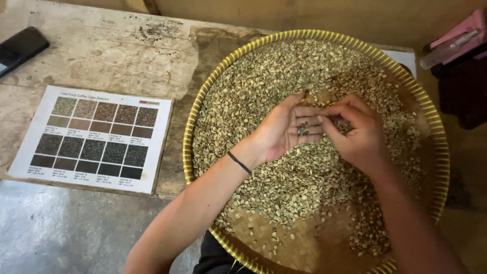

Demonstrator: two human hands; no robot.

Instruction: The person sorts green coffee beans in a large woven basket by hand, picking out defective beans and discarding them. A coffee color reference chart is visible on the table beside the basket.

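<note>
— Forearms come up from six o'clock; where are the picked beans?
— Dark beans (303,129) lie in the cupped, open left hand (284,129). Right hand (355,133), at its three o'clock, pinches narrow beside them, over the woven tray (203,96).
— Any print?
— White colour chart (94,137) on the tabletop (101,45), nine o'clock.

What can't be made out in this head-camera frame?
- Small dark bits in the cupped left hand: too small to identify.
- Right hand fingertips: hidden behind its knuckles.
- Round woven yellow-rimmed tray: bottom rim cut off.
- Black flat object: cropped at left.
</note>
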